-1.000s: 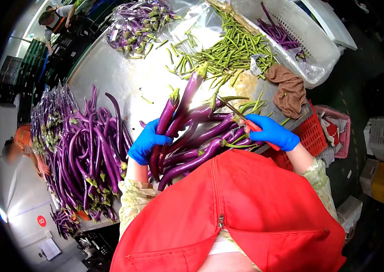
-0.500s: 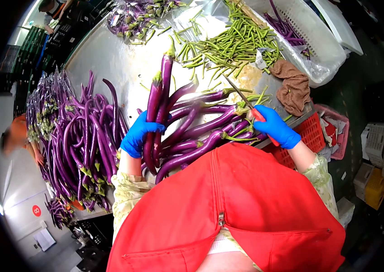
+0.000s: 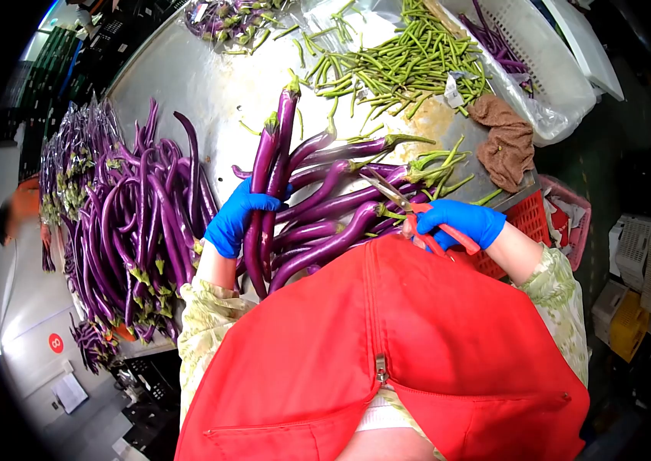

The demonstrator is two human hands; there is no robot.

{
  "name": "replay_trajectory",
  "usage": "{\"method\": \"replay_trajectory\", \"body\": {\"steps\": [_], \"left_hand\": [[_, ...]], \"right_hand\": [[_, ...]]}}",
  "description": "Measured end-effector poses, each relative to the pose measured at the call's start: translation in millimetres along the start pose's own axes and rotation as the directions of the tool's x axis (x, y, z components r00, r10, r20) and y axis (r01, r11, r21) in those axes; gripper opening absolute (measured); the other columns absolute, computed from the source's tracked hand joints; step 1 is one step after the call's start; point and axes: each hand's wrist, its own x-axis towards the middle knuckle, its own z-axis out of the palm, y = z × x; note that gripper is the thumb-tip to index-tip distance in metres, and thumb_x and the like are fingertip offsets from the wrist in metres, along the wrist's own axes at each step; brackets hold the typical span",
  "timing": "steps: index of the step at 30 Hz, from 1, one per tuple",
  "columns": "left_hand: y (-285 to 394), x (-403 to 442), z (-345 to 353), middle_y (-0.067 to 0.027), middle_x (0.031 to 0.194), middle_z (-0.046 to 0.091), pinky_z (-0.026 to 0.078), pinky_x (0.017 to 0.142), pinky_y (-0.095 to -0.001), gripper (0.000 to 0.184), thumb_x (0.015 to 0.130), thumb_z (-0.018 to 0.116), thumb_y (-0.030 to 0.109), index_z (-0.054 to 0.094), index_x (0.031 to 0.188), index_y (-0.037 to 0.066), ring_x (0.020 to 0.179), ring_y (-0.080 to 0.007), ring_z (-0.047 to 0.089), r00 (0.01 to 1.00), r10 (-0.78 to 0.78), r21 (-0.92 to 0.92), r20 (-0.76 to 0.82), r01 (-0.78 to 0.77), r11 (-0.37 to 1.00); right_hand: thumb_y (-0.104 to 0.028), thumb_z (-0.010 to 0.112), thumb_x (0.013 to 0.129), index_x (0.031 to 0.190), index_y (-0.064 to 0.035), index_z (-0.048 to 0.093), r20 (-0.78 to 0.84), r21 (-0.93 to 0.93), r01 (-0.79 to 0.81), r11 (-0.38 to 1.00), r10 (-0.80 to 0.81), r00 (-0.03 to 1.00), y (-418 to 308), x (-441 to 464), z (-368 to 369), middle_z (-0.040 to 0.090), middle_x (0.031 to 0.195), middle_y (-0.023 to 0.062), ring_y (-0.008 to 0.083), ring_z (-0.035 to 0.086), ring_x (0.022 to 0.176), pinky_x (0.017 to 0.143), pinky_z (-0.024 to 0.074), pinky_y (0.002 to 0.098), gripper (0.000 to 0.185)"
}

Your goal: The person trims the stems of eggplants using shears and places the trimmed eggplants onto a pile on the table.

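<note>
My left hand (image 3: pixel 242 217), in a blue glove, is closed around two long purple eggplants (image 3: pixel 271 165), their green stem ends pointing away from me. In my right hand (image 3: pixel 460 224), also gloved in blue, are red-handled scissors (image 3: pixel 417 215), with the blades pointing up and left over the stems of a loose eggplant pile (image 3: pixel 333 207). That pile lies on the metal table (image 3: pixel 187 69) between my hands. Further left is a large heap of eggplants (image 3: pixel 137 223), with plastic-wrapped ones (image 3: pixel 76 161) beside it.
Green beans (image 3: pixel 410 65) lie at the far side, near a brown cloth (image 3: pixel 503 146). A white crate (image 3: pixel 556 84) stands at the right, a red basket (image 3: pixel 526 223) below the table edge. A person in orange (image 3: pixel 26 201) is at the far left.
The eggplants in my left hand have come more upright and moved slightly left. My right hand has turned, and the scissors' handles have opened. The view has shifted a little.
</note>
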Motion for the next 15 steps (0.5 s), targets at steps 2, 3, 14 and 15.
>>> {"method": "replay_trajectory", "body": {"steps": [2, 3, 14, 15], "left_hand": [[-9.0, 2.9, -9.0, -0.0107, 0.107, 0.062, 0.043, 0.092, -0.0295, 0.057, 0.067, 0.063, 0.003, 0.051, 0.122, -0.002, 0.097, -0.0198, 0.059, 1.0, 0.0, -0.008, 0.009, 0.0, 1.0], [-10.8, 3.0, -8.9, -0.0109, 0.107, 0.062, 0.044, 0.092, -0.0301, 0.057, 0.066, 0.063, 0.004, 0.051, 0.122, -0.002, 0.097, -0.0204, 0.059, 1.0, -0.009, -0.007, 0.007, 0.009, 1.0], [-36.2, 23.0, -21.0, -0.0144, 0.121, 0.056, 0.039, 0.1, -0.0346, 0.07, 0.066, 0.064, 0.006, 0.043, 0.132, 0.0, 0.111, -0.0254, 0.054, 0.983, -0.034, -0.175, 0.182, 0.067, 0.982], [-35.2, 23.4, -22.2, -0.0144, 0.122, 0.055, 0.039, 0.101, -0.0346, 0.07, 0.066, 0.064, 0.006, 0.043, 0.132, 0.0, 0.112, -0.0254, 0.053, 0.981, -0.059, -0.145, 0.186, 0.087, 0.986]], "right_hand": [[-0.013, 0.052, 0.08, 0.093, -0.0044, 0.054, -0.001, -0.003, -0.021, 1.0, 0.021, 1.0, -1.4, 2.8, -1.9, 0.059, 0.075, 0.0097, 0.0171, 0.058, 0.062, 0.053, 0.0462, 0.028, 0.016], [-0.014, 0.052, 0.081, 0.094, -0.0044, 0.054, -0.004, -0.002, -0.029, 1.0, 0.029, 1.0, -1.0, 4.5, -3.1, 0.059, 0.075, 0.0098, 0.0177, 0.058, 0.062, 0.053, 0.0466, 0.0284, 0.016], [-0.014, 0.055, 0.081, 0.097, -0.0024, 0.053, -0.098, 0.158, 0.192, 0.968, -0.178, 0.979, -1.3, 57.3, 14.5, 0.056, 0.073, 0.0072, 0.0166, 0.058, 0.064, 0.057, 0.0478, 0.0297, 0.02], [-0.014, 0.055, 0.081, 0.096, -0.0023, 0.053, -0.101, 0.125, 0.196, 0.973, -0.184, 0.978, -2.7, 57.3, 16.8, 0.056, 0.073, 0.0069, 0.0163, 0.057, 0.063, 0.057, 0.0472, 0.029, 0.019]]}}
